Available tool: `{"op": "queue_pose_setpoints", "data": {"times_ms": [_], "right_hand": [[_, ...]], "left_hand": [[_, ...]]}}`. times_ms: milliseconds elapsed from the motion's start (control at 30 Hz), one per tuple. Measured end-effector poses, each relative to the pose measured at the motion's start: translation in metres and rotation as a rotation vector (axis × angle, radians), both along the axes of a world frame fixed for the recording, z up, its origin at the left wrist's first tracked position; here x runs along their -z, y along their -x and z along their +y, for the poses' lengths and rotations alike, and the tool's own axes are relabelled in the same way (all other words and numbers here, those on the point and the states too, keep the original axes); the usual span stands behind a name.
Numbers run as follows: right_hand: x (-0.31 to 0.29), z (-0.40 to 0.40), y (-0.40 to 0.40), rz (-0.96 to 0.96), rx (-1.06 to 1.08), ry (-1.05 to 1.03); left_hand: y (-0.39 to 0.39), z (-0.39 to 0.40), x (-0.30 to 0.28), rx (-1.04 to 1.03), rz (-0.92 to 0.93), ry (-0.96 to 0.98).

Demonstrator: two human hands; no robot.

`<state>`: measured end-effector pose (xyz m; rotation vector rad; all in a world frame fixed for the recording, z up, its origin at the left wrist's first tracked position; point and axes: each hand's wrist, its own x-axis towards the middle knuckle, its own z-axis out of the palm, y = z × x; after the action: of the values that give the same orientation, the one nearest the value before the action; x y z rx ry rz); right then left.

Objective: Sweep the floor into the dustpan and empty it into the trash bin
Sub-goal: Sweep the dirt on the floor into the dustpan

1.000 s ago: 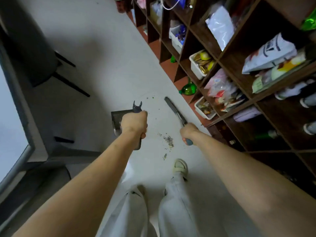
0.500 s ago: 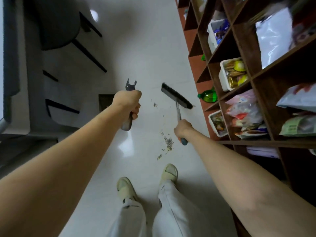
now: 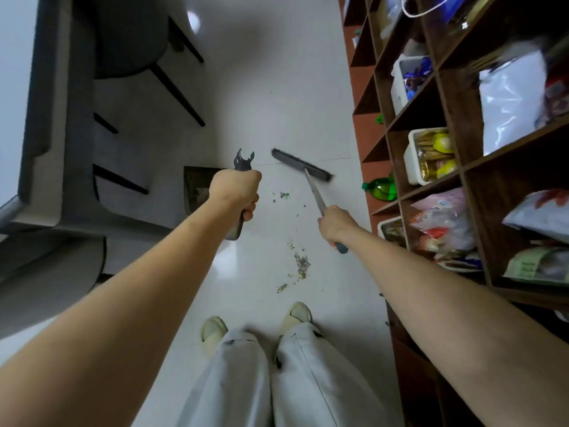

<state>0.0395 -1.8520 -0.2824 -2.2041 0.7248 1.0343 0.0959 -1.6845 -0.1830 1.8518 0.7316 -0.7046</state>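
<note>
Your left hand [image 3: 235, 188] is wrapped tight around the dustpan handle [image 3: 238, 217], and the dustpan [image 3: 197, 186] itself sits on the floor [image 3: 277, 87] just behind and to the left of that fist, partly hidden by it. Your right hand [image 3: 334, 224] grips the broom handle [image 3: 317, 195], fingers curled round it near its blue end.

Over the last second you have swung the broom head [image 3: 301, 164] from a steep angle by the shelf to lie almost crosswise, and it now sits beyond the debris, on the far side of the green scraps [image 3: 283, 195]. Your feet have also come square under you, with the main debris pile [image 3: 300, 265] just ahead of your right shoe [image 3: 297, 314]. The pile itself lies where it did, unswept.

That placement suggests you are set for a pulling stroke: the scattered bits lie between the broom head and the pile, so drawing back should gather them together. The dustpan is still to the left of the debris line, with its mouth not facing the pile, so nothing can go in yet. You will likely need to bring the pan round beside the pile before the next sweep. Mind the green bottle [image 3: 381, 188] at the foot of the shelf [image 3: 462, 155], just right of the broom head. No trash bin shows here.
</note>
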Motion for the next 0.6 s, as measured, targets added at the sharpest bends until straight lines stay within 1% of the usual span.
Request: {"op": "queue_pose_setpoints", "data": {"times_ms": [100, 200, 367, 467, 600], "right_hand": [[0.007, 0.014, -0.012, 0.062, -0.095, -0.020], [-0.004, 0.022, 0.011, 0.120, -0.220, -0.006], [-0.037, 0.006, 0.037, 0.220, -0.250, -0.027], [-0.055, -0.002, 0.040, 0.174, -0.211, -0.010], [-0.064, 0.017, 0.030, 0.075, -0.213, -0.013]], "left_hand": [[-0.002, 0.010, 0.001, -0.035, -0.034, -0.051], [0.001, 0.021, -0.002, -0.087, -0.056, -0.067], [0.008, 0.036, -0.019, -0.126, -0.061, -0.120], [0.011, 0.050, -0.032, -0.166, -0.052, -0.113], [0.017, 0.072, -0.039, -0.213, -0.040, -0.092]]}}
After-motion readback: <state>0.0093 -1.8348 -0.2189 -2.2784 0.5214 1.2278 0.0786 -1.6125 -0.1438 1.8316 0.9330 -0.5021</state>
